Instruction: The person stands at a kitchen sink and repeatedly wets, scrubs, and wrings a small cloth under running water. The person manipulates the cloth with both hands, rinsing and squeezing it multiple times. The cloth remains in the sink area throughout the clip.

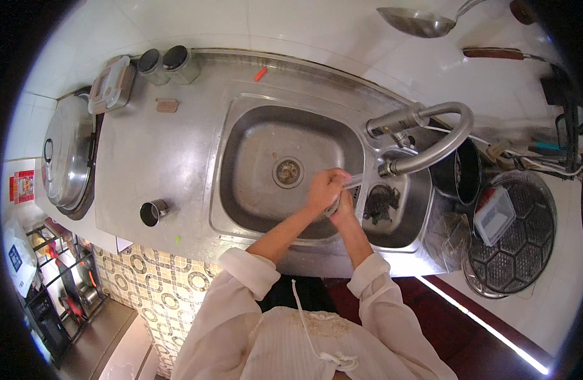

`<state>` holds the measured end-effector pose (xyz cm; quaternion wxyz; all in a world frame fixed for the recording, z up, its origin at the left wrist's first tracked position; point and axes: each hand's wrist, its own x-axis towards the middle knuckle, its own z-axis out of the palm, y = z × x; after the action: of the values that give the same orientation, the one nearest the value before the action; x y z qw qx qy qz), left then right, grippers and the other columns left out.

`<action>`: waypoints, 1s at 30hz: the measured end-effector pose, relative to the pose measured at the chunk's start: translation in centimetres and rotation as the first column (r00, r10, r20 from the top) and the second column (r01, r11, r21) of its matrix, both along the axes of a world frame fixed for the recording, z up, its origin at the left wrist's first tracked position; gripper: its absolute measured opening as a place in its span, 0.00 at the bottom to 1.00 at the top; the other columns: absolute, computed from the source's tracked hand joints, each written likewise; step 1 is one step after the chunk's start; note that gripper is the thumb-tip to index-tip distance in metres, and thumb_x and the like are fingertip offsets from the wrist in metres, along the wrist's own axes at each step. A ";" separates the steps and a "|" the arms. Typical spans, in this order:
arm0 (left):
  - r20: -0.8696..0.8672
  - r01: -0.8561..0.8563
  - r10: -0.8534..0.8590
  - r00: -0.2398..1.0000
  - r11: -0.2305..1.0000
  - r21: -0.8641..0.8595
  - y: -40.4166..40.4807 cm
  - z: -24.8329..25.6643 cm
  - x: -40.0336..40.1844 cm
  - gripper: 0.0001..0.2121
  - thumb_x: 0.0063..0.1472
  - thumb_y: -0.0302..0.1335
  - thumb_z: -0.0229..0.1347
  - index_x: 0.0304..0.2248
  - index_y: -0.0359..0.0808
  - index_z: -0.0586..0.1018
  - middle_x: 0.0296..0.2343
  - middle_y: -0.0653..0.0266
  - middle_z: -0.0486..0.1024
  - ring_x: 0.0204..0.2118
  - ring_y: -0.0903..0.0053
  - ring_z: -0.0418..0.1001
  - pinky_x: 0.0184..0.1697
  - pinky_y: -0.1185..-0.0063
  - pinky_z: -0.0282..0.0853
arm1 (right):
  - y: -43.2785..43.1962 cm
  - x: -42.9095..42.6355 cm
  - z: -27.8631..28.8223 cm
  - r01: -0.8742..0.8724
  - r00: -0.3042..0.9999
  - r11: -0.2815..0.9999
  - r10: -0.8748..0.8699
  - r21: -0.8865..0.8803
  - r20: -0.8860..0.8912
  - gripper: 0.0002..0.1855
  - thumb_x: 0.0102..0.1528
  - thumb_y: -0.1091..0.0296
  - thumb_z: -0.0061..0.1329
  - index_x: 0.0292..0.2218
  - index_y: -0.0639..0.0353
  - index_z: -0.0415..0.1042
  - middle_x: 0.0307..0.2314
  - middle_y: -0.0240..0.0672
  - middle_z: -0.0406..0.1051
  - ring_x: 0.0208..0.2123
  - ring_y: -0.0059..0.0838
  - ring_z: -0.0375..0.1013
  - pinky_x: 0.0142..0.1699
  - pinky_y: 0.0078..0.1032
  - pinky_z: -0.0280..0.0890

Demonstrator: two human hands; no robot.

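Note:
My left hand (326, 188) and my right hand (344, 207) are close together over the right side of the large stainless steel sink basin (253, 142). A stream of water (353, 181) runs onto them from the curved metal faucet (443, 154). Between the palms something shiny shows, either water or a small object; I cannot tell which. The fingers partly hide one another. Food scraps lie in the drain strainer (288, 172) left of my hands. In the smaller basin on the right rests a dark, wet, crumpled thing (381, 203), perhaps a rag.
On the left counter stand a metal cup (153, 212), two lidded jars (181, 65), a clear food container (112, 85) and a large lidded pan (69, 152). At right are a black pot (464, 171) and a plastic tray (495, 216) on a round black rack (524, 256). A ladle (417, 23) hangs above.

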<state>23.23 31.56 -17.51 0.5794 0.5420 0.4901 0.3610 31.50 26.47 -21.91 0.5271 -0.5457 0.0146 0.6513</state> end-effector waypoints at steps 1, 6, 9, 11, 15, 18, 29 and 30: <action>0.141 -0.076 0.081 0.987 0.996 -0.040 -0.1 -0.6 -0.1 0.14 0.51 0.34 0.45 0.25 0.30 0.73 0.27 0.45 0.71 0.31 0.53 0.69 0.34 0.70 0.64 | 0.1 0.5 0.3 -0.077 0.997 0.996 0.077 -0.037 0.001 0.24 0.54 0.42 0.31 0.37 0.53 0.65 0.33 0.32 0.67 0.34 0.28 0.68 0.35 0.27 0.64; -0.367 0.032 -0.001 0.930 0.996 0.079 1.0 -2.3 -3.2 0.17 0.56 0.37 0.41 0.32 0.32 0.74 0.27 0.47 0.72 0.33 0.56 0.70 0.37 0.71 0.63 | 0.8 1.9 3.4 -0.209 0.974 0.970 0.218 -0.125 0.063 0.24 0.50 0.41 0.41 0.39 0.52 0.64 0.31 0.30 0.67 0.25 0.25 0.69 0.19 0.20 0.59; -0.302 0.015 -0.059 0.952 0.989 -0.144 2.3 -2.3 -4.5 0.19 0.56 0.39 0.41 0.34 0.31 0.74 0.27 0.46 0.72 0.35 0.55 0.70 0.38 0.70 0.63 | 0.2 1.7 3.5 -0.327 0.911 0.933 0.353 -0.148 0.215 0.23 0.48 0.45 0.46 0.38 0.53 0.65 0.29 0.28 0.67 0.26 0.23 0.68 0.24 0.18 0.60; -0.203 -0.007 -0.034 0.979 0.980 -0.199 2.6 -4.0 -4.9 0.20 0.56 0.40 0.42 0.33 0.30 0.74 0.26 0.47 0.72 0.34 0.57 0.71 0.37 0.71 0.63 | -0.3 1.7 2.2 -0.377 0.846 0.911 0.412 -0.166 0.339 0.22 0.48 0.49 0.48 0.38 0.55 0.67 0.29 0.27 0.67 0.27 0.21 0.67 0.29 0.18 0.60; -0.045 0.060 -0.072 0.996 0.973 -0.222 2.7 -5.2 -4.6 0.21 0.55 0.42 0.44 0.31 0.29 0.75 0.23 0.55 0.73 0.30 0.70 0.72 0.35 0.75 0.63 | -0.8 2.6 -0.7 -0.371 0.729 0.927 0.331 -0.060 0.600 0.16 0.50 0.59 0.47 0.37 0.59 0.69 0.30 0.26 0.68 0.29 0.17 0.64 0.35 0.17 0.58; 0.011 0.178 -0.181 0.983 0.951 -0.252 2.5 -4.0 -4.6 0.22 0.52 0.44 0.49 0.31 0.29 0.76 0.22 0.62 0.73 0.28 0.79 0.69 0.34 0.78 0.63 | -0.3 4.4 -2.1 -0.181 0.743 0.983 0.156 -0.029 0.651 0.12 0.51 0.66 0.44 0.36 0.60 0.70 0.30 0.27 0.69 0.30 0.18 0.65 0.37 0.17 0.58; -0.007 0.321 -0.329 0.944 0.924 -0.207 3.6 -1.3 -8.8 0.18 0.48 0.37 0.57 0.32 0.29 0.74 0.25 0.66 0.72 0.26 0.81 0.69 0.31 0.82 0.65 | 2.5 1.6 7.2 0.136 0.986 0.988 -0.142 0.066 0.085 0.14 0.54 0.69 0.37 0.43 0.57 0.64 0.37 0.30 0.67 0.38 0.25 0.65 0.43 0.27 0.61; 0.076 0.310 -0.300 0.951 0.917 -0.253 3.5 -2.3 -9.3 0.16 0.49 0.35 0.56 0.32 0.30 0.74 0.26 0.67 0.72 0.27 0.82 0.69 0.31 0.82 0.65 | 2.3 1.8 7.0 0.142 0.989 0.985 -0.146 0.096 0.037 0.14 0.55 0.68 0.37 0.43 0.57 0.64 0.38 0.32 0.66 0.40 0.27 0.65 0.44 0.28 0.61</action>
<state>13.91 35.04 -19.82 0.7038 0.5237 0.4326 0.2081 33.33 28.81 -14.93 0.5978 -0.5323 0.0121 0.5992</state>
